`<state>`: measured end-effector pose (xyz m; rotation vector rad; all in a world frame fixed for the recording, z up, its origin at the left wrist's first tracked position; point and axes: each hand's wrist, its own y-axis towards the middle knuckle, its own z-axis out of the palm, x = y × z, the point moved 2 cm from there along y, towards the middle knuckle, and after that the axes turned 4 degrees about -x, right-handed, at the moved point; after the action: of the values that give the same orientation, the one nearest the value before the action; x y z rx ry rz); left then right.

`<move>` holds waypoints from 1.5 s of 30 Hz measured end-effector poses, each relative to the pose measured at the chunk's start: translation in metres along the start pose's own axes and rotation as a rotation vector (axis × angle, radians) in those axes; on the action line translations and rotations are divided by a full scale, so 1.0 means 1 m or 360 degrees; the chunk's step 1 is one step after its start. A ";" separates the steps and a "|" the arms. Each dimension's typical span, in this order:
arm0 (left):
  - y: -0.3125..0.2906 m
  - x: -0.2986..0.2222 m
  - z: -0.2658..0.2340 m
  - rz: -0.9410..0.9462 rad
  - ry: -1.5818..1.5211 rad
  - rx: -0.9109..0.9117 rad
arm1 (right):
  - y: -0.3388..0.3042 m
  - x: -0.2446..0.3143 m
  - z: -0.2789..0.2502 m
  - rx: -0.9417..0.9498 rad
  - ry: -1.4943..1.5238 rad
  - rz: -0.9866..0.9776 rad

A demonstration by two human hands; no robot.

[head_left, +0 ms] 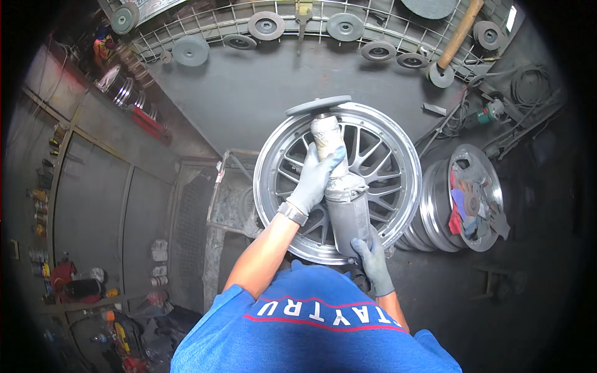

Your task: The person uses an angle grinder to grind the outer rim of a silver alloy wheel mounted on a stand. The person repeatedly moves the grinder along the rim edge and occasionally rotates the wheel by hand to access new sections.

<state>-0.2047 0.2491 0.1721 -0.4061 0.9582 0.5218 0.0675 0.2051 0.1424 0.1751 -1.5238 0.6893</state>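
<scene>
Held lengthwise over a multi-spoke alloy wheel (407,168) is a large dusty power grinder (348,217), a grey abrasive disc (318,106) at its far end. My left hand (313,178), in a pale grey glove, is wrapped round the grinder's neck, just behind the wrapped, light-coloured front part. At the near end, my right hand (374,264) grips the rear of the dark body, also gloved; some of its fingers are hidden underneath. The disc lies over the wheel's far rim; whether it touches cannot be made out. The wheel has a shiny lip and grey spokes.
To the right, another wheel (463,165) lies tilted, with gloves and rags inside. A green angle grinder (491,112) and coiled cables are beyond it. Abrasive discs (266,25) and a wooden-handled hammer (457,40) hang on a wire rack ahead. A metal-framed stand (217,205) is left.
</scene>
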 end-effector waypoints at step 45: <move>-0.160 -0.030 -0.163 0.0284 -0.0634 -0.0781 | -0.015 0.061 0.021 0.1015 -0.0951 -0.0284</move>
<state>-0.2327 0.0248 0.1290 -0.6302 0.4751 0.9674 0.0515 0.2005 0.2063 1.0634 -1.7659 1.0175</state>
